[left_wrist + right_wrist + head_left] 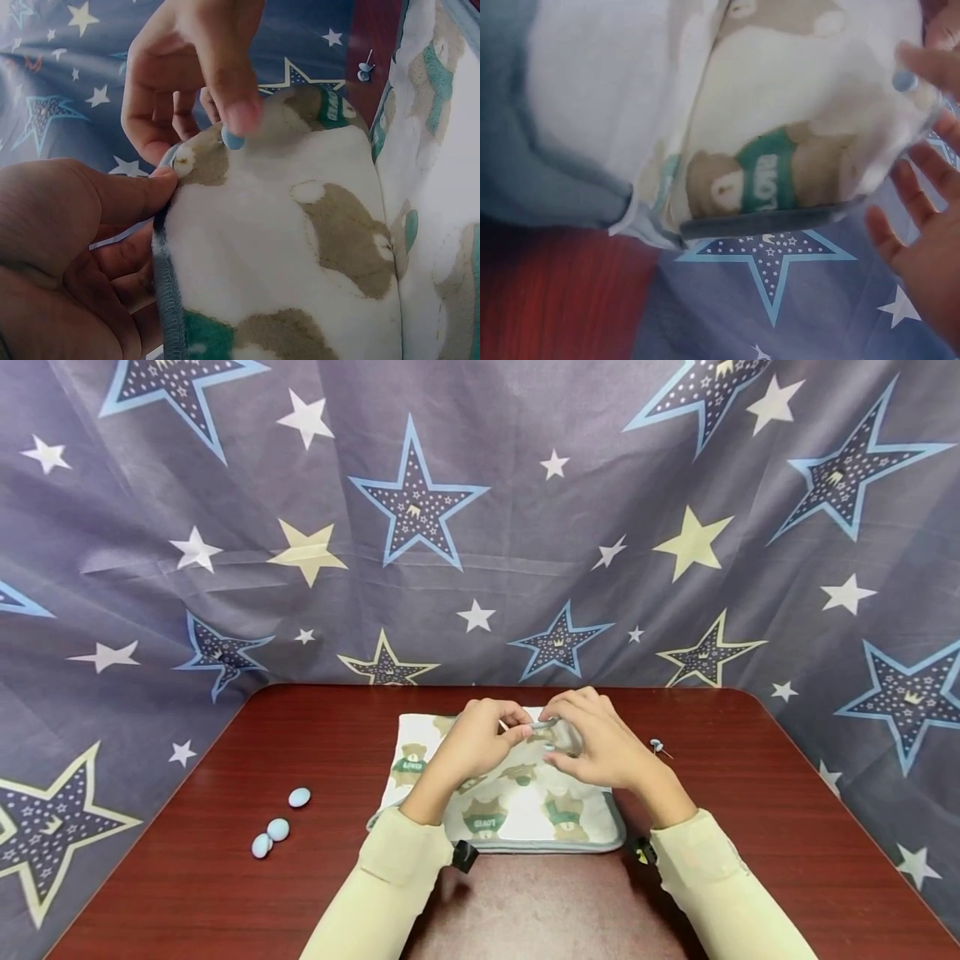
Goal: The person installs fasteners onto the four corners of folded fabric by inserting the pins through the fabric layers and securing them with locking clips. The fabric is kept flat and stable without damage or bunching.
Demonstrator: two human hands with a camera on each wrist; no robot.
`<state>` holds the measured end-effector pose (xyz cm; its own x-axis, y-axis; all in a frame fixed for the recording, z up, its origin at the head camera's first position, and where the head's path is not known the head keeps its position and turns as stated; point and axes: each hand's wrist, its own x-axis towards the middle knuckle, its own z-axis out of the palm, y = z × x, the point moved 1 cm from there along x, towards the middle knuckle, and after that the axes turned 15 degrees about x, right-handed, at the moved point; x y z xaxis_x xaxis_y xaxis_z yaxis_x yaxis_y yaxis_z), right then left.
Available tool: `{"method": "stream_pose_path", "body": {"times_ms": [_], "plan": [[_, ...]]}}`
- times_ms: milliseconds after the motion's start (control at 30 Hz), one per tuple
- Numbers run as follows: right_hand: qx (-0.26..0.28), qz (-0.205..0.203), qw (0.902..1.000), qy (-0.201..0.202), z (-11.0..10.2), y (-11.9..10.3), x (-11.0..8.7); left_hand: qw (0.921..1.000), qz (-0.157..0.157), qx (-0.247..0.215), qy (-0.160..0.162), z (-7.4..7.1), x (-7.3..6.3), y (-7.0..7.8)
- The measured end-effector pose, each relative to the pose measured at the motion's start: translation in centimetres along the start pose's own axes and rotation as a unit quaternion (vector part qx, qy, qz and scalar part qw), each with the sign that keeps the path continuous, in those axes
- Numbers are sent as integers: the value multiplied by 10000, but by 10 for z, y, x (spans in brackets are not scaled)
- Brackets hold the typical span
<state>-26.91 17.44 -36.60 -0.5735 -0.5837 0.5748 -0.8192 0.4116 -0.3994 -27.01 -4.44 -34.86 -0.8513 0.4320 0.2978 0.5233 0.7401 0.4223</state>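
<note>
A cream blanket [517, 814] with brown bears in green shirts and grey edging lies on the table, its far part lifted. My left hand [480, 739] pinches the grey edge between thumb and fingers. Beside it, my right hand [600, 743] reaches over the same edge. In the left wrist view, the right thumb [244, 112] presses a light-blue round cap [233, 139] against the blanket near its edge, with the other fingers curled behind the cloth. The same cap [904, 81] shows by the thumb in the right wrist view. Any shaft under it is hidden.
Three light-blue oval caps [278, 830] lie at the left of the table [187, 893]. Right of the blanket is a blue-headed pin [657, 746] with a thin metal shaft. A star-patterned curtain [480, 585] hangs behind the table.
</note>
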Motion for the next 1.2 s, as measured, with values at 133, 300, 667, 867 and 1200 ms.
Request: {"method": "stream_pose_path", "body": {"times_ms": [133,300,667,867,1200], "plan": [[-347,-195,9988,298,1,2,0,10000,36,23,4,0,0,1],[-500,-440,9957,641,2,2,1,9999,80,56,36,-1,1,3],[-451,-738,9929,818,5,4,1,10000,90,-7,-27,0,1,3],[-181,-722,9941,792,6,7,-1,9999,99,-106,-68,0,-1,1],[-341,-633,9959,545,7,6,2,9991,15,359,-240,-5,0,-5]]}}
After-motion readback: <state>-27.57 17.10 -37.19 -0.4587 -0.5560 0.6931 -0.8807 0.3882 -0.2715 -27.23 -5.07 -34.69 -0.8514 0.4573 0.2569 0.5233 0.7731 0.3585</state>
